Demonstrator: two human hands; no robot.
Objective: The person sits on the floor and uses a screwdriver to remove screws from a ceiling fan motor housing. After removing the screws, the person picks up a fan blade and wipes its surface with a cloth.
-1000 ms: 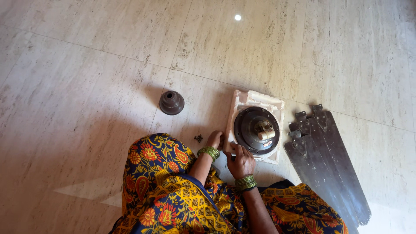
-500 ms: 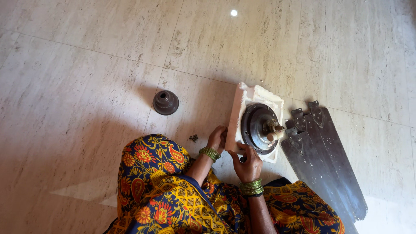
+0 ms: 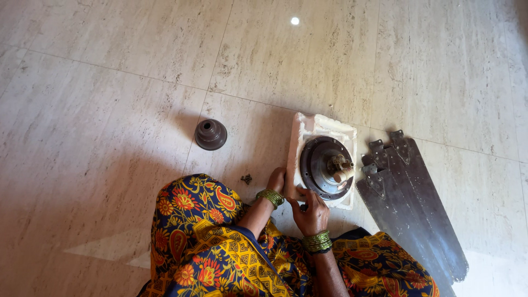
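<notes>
The fan motor (image 3: 325,168) sits tilted in a white foam tray (image 3: 322,124) on the floor. The left hand (image 3: 278,179) grips the tray's near edge, and the right hand (image 3: 311,212) curls its fingers against the motor's lower rim. Fan blades (image 3: 410,209) lie just right of the motor; a dark cup-shaped cover (image 3: 210,134) stands well left.

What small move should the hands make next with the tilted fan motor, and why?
Probably lower the fan motor flat into its white foam tray: it stands tilted on edge, steadied only by the left hand and right hand at its lower rim.
</notes>
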